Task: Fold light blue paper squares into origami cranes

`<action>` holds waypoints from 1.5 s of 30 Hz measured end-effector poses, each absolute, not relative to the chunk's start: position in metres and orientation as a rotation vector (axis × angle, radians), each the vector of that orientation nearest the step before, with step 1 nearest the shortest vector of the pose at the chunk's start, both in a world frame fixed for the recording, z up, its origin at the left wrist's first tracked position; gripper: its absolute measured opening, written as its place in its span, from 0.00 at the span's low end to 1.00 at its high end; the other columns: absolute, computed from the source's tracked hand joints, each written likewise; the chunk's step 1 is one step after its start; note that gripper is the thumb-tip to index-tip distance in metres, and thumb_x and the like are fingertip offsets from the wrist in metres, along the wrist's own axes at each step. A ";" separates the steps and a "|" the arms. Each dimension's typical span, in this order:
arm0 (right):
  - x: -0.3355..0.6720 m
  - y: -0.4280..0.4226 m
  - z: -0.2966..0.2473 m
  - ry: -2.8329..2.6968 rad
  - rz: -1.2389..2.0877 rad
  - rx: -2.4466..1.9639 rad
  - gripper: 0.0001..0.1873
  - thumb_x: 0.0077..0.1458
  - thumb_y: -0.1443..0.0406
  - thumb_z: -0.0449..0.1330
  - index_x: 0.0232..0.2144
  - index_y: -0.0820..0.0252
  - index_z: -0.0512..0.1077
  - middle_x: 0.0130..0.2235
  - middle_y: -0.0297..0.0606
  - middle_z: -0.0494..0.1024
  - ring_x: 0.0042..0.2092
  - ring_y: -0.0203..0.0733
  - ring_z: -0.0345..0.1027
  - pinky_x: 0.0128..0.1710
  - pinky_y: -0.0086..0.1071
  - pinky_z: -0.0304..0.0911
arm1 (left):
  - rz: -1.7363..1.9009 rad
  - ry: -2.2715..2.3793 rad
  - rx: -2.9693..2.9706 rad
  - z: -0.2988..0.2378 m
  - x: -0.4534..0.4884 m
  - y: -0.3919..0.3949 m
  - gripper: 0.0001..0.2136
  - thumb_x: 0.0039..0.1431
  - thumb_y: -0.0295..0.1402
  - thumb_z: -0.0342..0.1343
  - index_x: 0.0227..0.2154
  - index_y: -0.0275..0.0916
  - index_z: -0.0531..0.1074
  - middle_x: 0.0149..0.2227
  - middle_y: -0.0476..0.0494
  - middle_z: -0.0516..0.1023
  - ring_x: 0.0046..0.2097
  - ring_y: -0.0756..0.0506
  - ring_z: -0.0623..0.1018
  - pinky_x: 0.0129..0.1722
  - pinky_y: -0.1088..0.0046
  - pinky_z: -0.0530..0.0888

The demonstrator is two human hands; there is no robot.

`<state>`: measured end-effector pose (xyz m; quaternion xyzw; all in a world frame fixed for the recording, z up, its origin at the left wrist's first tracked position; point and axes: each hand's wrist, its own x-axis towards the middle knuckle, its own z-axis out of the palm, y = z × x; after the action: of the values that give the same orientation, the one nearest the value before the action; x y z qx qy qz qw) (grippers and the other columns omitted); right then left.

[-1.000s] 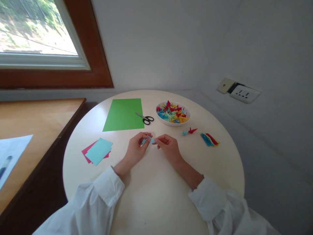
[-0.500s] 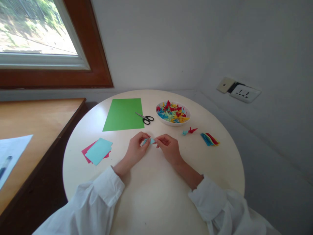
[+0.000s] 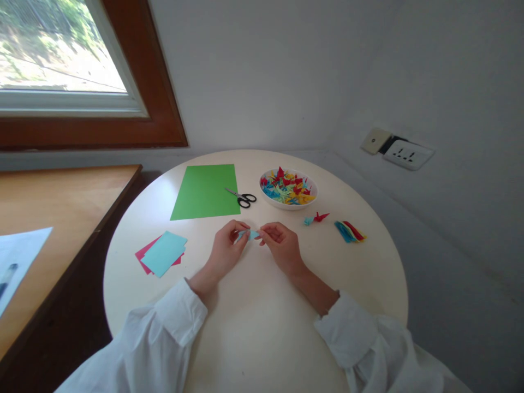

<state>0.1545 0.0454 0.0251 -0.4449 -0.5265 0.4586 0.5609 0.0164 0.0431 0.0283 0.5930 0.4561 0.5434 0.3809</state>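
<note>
A: Nearest, both white sleeves rest on the round cream table (image 3: 254, 327). What are the hands doing?

B: The left hand (image 3: 225, 248) and right hand (image 3: 280, 245) each pinch one end of a small light-blue folded paper piece (image 3: 249, 234), fingertips closed on it, just above the tabletop at the middle.

A: Anything different from a second ago?

B: Barely; the paper looks slightly flatter between the fingers, so the fold seems to be mid-crease.

A: And farther off?

B: Light-blue and pink paper sheets (image 3: 161, 254) at left, then a green sheet (image 3: 204, 191), black scissors (image 3: 243, 197), and a white bowl of coloured folded pieces (image 3: 289, 188). The paper's exact shape is hidden by fingers.
</note>
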 end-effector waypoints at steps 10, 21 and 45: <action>0.156 0.046 0.020 -1.320 1.003 -1.053 0.09 0.45 0.61 0.59 0.29 0.60 0.67 0.28 0.35 0.73 0.28 0.37 0.71 0.26 0.29 0.66 | 1.387 1.173 1.493 0.027 0.015 0.044 0.03 0.48 0.30 0.55 0.24 0.36 0.67 0.32 0.44 0.73 0.34 0.50 0.73 0.33 0.74 0.69; 0.156 0.045 0.017 -1.399 0.967 -1.067 0.13 0.44 0.62 0.60 0.35 0.59 0.68 0.32 0.38 0.74 0.32 0.38 0.71 0.35 0.33 0.68 | 1.381 1.150 1.462 0.030 0.017 0.041 0.05 0.47 0.32 0.56 0.23 0.36 0.67 0.32 0.44 0.73 0.35 0.49 0.73 0.34 0.73 0.70; 0.158 0.045 0.024 -1.525 0.784 -1.153 0.05 0.47 0.64 0.58 0.28 0.59 0.68 0.29 0.37 0.76 0.29 0.38 0.68 0.29 0.30 0.62 | 1.267 1.127 1.532 0.024 0.020 0.039 0.04 0.50 0.31 0.54 0.27 0.36 0.67 0.35 0.41 0.76 0.38 0.47 0.76 0.40 0.70 0.72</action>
<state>0.1577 0.0446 0.0237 -0.4792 -0.6338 0.3259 0.5123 0.0204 0.0389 0.0237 0.6098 0.4488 0.5043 0.4152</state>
